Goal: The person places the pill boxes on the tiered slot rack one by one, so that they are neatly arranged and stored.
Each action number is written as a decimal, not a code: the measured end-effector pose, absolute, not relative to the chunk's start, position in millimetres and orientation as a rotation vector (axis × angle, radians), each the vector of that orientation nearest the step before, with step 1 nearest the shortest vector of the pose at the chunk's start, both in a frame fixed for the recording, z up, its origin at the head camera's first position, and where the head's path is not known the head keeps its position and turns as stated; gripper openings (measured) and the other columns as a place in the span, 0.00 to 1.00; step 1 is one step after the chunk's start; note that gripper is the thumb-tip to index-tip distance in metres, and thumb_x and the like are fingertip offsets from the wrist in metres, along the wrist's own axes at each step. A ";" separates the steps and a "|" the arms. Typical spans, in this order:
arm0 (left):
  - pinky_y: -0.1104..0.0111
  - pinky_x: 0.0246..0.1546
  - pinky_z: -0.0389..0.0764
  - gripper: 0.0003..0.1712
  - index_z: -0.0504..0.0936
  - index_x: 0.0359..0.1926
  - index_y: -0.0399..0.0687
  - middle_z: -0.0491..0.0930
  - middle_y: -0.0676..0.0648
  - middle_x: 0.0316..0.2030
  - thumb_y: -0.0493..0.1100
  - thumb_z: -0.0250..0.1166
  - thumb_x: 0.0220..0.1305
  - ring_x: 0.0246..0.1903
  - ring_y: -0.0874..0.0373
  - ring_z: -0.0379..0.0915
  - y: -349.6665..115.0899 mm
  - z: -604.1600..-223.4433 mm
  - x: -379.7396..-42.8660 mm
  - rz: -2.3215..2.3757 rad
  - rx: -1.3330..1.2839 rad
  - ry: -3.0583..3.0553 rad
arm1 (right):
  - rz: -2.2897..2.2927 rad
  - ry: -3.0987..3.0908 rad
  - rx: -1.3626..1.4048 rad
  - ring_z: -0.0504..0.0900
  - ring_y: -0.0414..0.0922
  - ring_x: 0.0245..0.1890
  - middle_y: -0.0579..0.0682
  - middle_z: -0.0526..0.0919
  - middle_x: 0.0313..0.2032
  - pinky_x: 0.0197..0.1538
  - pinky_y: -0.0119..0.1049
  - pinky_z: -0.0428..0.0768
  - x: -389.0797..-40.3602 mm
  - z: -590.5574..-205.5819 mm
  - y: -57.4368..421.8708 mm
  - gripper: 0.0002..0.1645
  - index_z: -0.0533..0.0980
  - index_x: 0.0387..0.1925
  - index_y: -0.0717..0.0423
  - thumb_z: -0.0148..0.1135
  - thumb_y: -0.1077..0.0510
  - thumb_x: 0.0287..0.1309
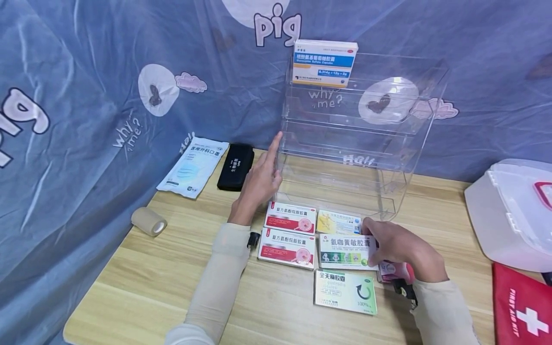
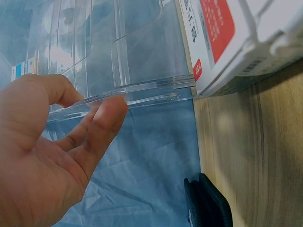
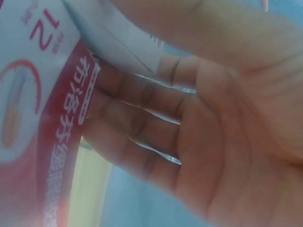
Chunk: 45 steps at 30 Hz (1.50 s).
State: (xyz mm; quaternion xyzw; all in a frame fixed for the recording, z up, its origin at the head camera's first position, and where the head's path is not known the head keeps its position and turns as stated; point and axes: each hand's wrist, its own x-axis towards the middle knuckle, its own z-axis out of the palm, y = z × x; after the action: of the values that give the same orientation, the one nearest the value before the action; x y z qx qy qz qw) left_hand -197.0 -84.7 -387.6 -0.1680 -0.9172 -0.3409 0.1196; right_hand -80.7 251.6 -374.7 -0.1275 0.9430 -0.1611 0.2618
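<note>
A clear acrylic display rack [image 1: 345, 167] stands against the cloth backdrop, with a blue-and-white capsule box [image 1: 323, 67] in its top tier. My left hand [image 1: 260, 179] is at the rack's left side panel; in the left wrist view its fingers [image 2: 109, 118] lie on both sides of the panel edge. My right hand [image 1: 398, 247] pinches the right end of a white-and-green medicine box [image 1: 345, 251] between thumb and fingers. Around it lie two red-and-white boxes [image 1: 286, 247], a yellow-and-white box [image 1: 338, 222] and a pale green box [image 1: 345, 292]. A pink-and-red box [image 3: 42, 109] sits partly hidden under the right hand.
On the left are a mask packet [image 1: 194, 167], a black case [image 1: 235, 167] and a tan bandage roll [image 1: 148, 222]. A white lidded container [image 1: 509, 215] and a red first aid pouch [image 1: 522, 306] stand on the right. Blue printed cloth [image 1: 108, 57] hangs behind the table.
</note>
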 end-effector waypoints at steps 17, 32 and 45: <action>0.57 0.33 0.78 0.62 0.33 0.86 0.82 0.78 0.40 0.61 0.33 0.62 0.72 0.32 0.48 0.73 -84.6 -387.6 -196.5 -1.004 -0.481 -2.691 | -0.713 2.580 -0.425 0.79 0.48 0.44 0.54 0.84 0.48 0.46 0.41 0.78 -86.4 -375.8 263.2 0.24 0.73 0.48 0.53 0.77 0.68 0.55; 0.55 0.36 0.79 0.63 0.33 0.86 0.83 0.78 0.40 0.62 0.33 0.62 0.72 0.35 0.47 0.74 -84.8 -387.0 -195.6 -1.021 -0.471 -2.696 | -0.916 2.648 -0.615 0.88 0.51 0.50 0.50 0.88 0.48 0.49 0.36 0.87 -83.4 -363.5 269.9 0.23 0.74 0.50 0.52 0.72 0.72 0.59; 0.56 0.34 0.77 0.63 0.33 0.86 0.82 0.78 0.41 0.60 0.32 0.61 0.72 0.33 0.47 0.73 -84.9 -388.2 -196.0 -1.009 -0.491 -2.689 | -1.031 2.734 -0.636 0.89 0.57 0.50 0.58 0.86 0.53 0.49 0.31 0.87 -82.1 -356.2 272.7 0.24 0.77 0.56 0.57 0.70 0.73 0.61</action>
State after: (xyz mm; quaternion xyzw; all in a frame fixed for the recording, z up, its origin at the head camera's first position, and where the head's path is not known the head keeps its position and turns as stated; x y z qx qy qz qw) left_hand -196.0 -84.9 -388.2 -0.1674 -0.9169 -0.3440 0.1136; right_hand -82.1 272.7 -356.2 -0.2121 0.9116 -0.3438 0.0758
